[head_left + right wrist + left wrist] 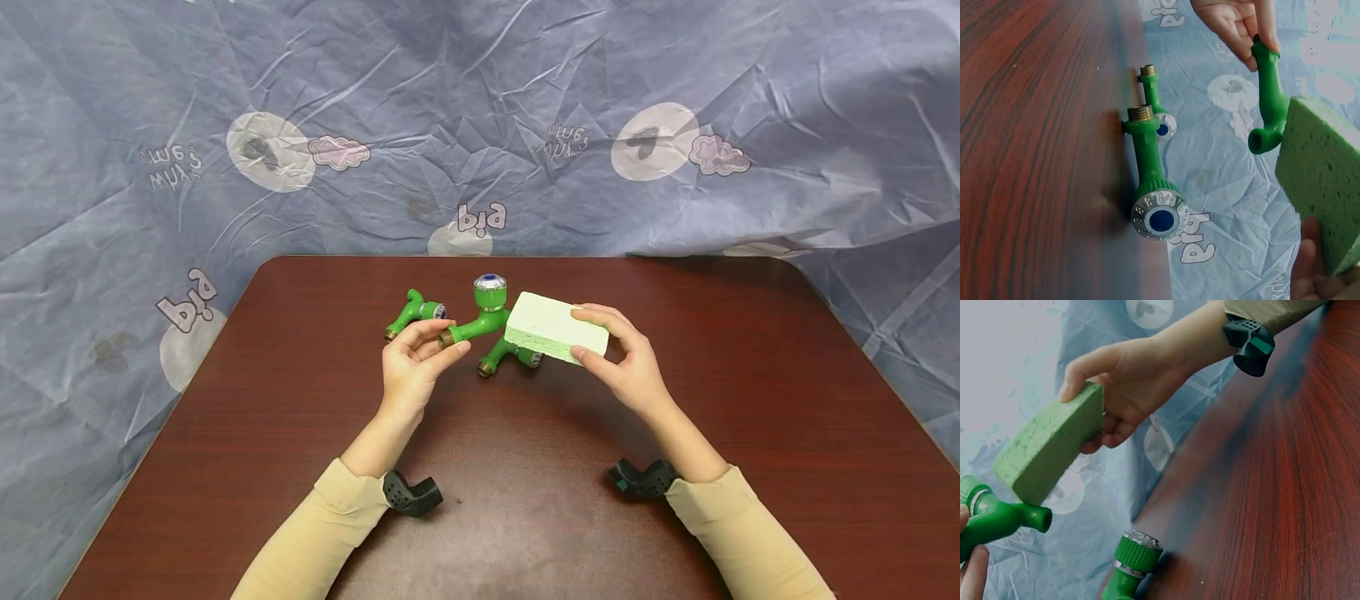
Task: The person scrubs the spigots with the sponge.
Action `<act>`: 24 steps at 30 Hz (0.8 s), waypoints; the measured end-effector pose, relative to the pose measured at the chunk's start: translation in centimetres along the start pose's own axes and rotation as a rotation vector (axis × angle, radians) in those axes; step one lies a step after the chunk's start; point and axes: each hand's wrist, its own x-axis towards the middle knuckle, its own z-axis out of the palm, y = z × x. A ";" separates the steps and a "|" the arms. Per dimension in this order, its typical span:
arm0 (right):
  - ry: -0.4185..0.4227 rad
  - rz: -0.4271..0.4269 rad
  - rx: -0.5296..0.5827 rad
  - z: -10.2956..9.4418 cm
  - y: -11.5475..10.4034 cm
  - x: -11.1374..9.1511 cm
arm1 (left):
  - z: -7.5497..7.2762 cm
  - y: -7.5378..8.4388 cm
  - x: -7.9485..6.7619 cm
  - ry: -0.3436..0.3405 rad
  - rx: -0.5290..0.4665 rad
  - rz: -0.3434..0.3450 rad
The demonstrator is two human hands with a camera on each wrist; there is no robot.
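Observation:
My left hand (414,360) pinches a green tap (470,327) by its threaded inlet end, holding it above the table with its ribbed, silver-topped knob upward. In my right hand (628,357) is a pale green sponge (558,327), a rectangular block gripped at its right end between thumb and fingers. The sponge's left end meets the tap near its spout, as the left wrist view shows with the sponge (1050,447) right against the tap (1000,519). The right wrist view shows the tap's open spout (1262,141) beside the sponge (1319,181).
Two more green taps lie on the dark red-brown table (525,467): one tap (411,315) behind my left hand, another tap (495,357) below the sponge. A wrinkled blue-grey printed sheet (480,125) hangs behind the table. Each wrist wears a black device (412,493).

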 end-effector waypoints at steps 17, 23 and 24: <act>0.111 0.157 -0.074 0.6 -1.4 0.3 | 0.6 0.0 -0.5 -0.090 -0.009 -0.026; 0.109 0.170 -0.101 0.7 -1.6 0.2 | 0.5 -0.1 -0.5 -0.086 -0.025 -0.038; 0.108 0.171 -0.104 0.7 -1.6 0.2 | 0.5 0.0 -0.5 -0.083 -0.025 -0.036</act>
